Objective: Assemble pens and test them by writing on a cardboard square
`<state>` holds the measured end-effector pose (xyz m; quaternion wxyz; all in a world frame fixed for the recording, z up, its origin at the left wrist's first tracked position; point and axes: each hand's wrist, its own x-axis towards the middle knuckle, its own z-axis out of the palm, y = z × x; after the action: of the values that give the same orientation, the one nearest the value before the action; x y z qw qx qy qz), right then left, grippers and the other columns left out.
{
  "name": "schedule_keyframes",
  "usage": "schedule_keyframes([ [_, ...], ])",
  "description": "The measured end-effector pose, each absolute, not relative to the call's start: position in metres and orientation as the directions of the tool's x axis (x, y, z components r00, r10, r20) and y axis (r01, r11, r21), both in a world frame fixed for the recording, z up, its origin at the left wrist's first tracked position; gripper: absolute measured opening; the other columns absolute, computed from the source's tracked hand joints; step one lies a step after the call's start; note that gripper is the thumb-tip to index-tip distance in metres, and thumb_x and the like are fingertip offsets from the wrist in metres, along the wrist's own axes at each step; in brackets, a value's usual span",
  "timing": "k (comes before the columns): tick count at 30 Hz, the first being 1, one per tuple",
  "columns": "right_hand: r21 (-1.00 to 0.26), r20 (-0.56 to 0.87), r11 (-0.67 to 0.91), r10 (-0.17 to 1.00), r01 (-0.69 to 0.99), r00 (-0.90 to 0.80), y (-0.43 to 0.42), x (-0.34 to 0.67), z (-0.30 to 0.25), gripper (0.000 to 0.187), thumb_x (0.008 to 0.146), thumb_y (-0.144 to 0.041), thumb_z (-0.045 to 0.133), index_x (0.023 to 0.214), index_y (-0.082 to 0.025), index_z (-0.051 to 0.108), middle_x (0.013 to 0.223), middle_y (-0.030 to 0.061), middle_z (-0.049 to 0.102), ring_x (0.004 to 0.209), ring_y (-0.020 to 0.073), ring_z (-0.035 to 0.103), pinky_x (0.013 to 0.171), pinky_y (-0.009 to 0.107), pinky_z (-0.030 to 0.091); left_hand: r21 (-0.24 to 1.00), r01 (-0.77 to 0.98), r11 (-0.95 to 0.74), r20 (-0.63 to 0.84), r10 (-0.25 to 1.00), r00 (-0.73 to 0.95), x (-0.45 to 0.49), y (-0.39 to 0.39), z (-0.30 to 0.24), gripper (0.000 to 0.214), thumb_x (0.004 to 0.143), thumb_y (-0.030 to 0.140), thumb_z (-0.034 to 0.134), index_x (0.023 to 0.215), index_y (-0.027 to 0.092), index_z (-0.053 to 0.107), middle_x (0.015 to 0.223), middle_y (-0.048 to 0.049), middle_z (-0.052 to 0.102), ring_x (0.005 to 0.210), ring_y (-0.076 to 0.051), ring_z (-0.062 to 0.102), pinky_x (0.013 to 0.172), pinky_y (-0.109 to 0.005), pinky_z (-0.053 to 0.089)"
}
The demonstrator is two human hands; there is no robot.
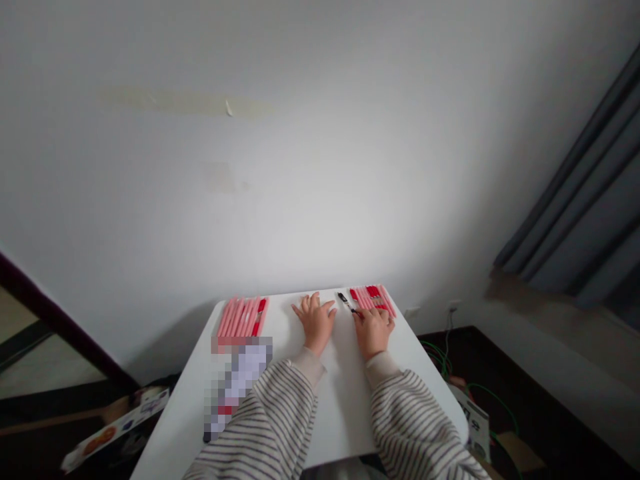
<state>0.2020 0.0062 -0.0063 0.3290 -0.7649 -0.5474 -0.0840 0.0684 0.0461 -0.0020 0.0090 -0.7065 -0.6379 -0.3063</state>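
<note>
My left hand (pixel 316 320) lies flat on the white table (pixel 345 393) with its fingers spread, holding nothing. My right hand (pixel 373 329) is closed around a thin dark pen (pixel 346 302) whose tip points toward the far edge. Just beyond the right hand lies a row of pink and red pens (pixel 374 297). A second row of pink pens (pixel 243 316) lies at the far left of the table, apart from both hands. Both sleeves are striped.
A pixelated patch (pixel 235 387) covers something on the table's left part. A white wall stands right behind the table. Grey curtains (pixel 585 227) hang at the right. Green cables (pixel 440 357) and boxes (pixel 117 427) lie on the dark floor on both sides.
</note>
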Motion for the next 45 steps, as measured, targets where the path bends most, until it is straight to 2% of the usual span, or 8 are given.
schedule_keyframes([
  [5, -0.428, 0.486, -0.177, 0.782, 0.886, 0.390, 0.007, 0.203, -0.006, 0.016, 0.084, -0.036, 0.060, 0.093, -0.027, 0.071, 0.098, 0.0044, 0.069, 0.104, 0.0248, 0.047, 0.094, 0.043, 0.020, 0.384, 0.896, -0.222, 0.447, 0.894, 0.030, 0.080, 0.053, -0.001, 0.022, 0.079, 0.041, 0.058, 0.098, 0.041, 0.070, 0.136, -0.0004, 0.049, 0.130, -0.032, 0.030, 0.107, -0.071, 0.006],
  [11, -0.404, 0.479, -0.152, 0.804, 0.902, 0.351, 0.004, 0.203, -0.002, 0.014, 0.083, -0.034, 0.062, 0.091, -0.030, 0.072, 0.096, 0.0025, 0.070, 0.104, 0.0234, 0.047, 0.097, 0.043, 0.019, 0.414, 0.878, -0.242, 0.419, 0.906, 0.052, 0.091, 0.061, -0.001, 0.025, 0.079, 0.044, 0.058, 0.100, 0.041, 0.069, 0.138, 0.0008, 0.048, 0.132, -0.033, 0.028, 0.107, -0.071, 0.001],
  [22, -0.329, 0.495, -0.170, 0.806, 0.929, 0.323, 0.005, 0.201, -0.006, 0.019, 0.081, -0.029, 0.057, 0.093, -0.032, 0.072, 0.094, 0.0023, 0.069, 0.105, 0.0242, 0.045, 0.100, 0.048, 0.014, 0.423, 0.875, -0.235, 0.399, 0.915, 0.053, 0.099, 0.064, 0.003, 0.025, 0.079, 0.047, 0.057, 0.099, 0.041, 0.070, 0.138, 0.0008, 0.047, 0.131, -0.032, 0.028, 0.109, -0.069, 0.003],
  [29, -0.359, 0.510, -0.154, 0.793, 0.921, 0.332, 0.005, 0.202, -0.005, 0.017, 0.082, -0.028, 0.056, 0.088, -0.029, 0.072, 0.089, 0.0036, 0.069, 0.101, 0.0235, 0.045, 0.100, 0.047, 0.013, 0.425, 0.871, -0.247, 0.386, 0.919, 0.072, 0.099, 0.065, 0.005, 0.025, 0.082, 0.045, 0.053, 0.101, 0.043, 0.068, 0.137, 0.0007, 0.049, 0.131, -0.033, 0.028, 0.106, -0.073, 0.001],
  [38, -0.373, 0.508, -0.162, 0.788, 0.914, 0.347, 0.002, 0.203, -0.004, 0.017, 0.080, -0.026, 0.057, 0.087, -0.029, 0.072, 0.088, 0.0030, 0.068, 0.101, 0.0231, 0.045, 0.099, 0.048, 0.014, 0.424, 0.867, -0.260, 0.380, 0.921, 0.090, 0.103, 0.066, 0.005, 0.025, 0.079, 0.045, 0.057, 0.102, 0.042, 0.068, 0.138, 0.0006, 0.048, 0.131, -0.033, 0.027, 0.106, -0.071, -0.004],
  [45, -0.355, 0.507, -0.174, 0.790, 0.918, 0.346, 0.000, 0.204, -0.001, 0.015, 0.080, -0.025, 0.056, 0.084, -0.027, 0.071, 0.089, 0.0023, 0.069, 0.102, 0.0223, 0.046, 0.100, 0.047, 0.012, 0.414, 0.870, -0.268, 0.401, 0.912, 0.090, 0.104, 0.067, 0.001, 0.024, 0.081, 0.047, 0.055, 0.101, 0.045, 0.068, 0.137, 0.0020, 0.049, 0.131, -0.033, 0.029, 0.106, -0.073, -0.001],
])
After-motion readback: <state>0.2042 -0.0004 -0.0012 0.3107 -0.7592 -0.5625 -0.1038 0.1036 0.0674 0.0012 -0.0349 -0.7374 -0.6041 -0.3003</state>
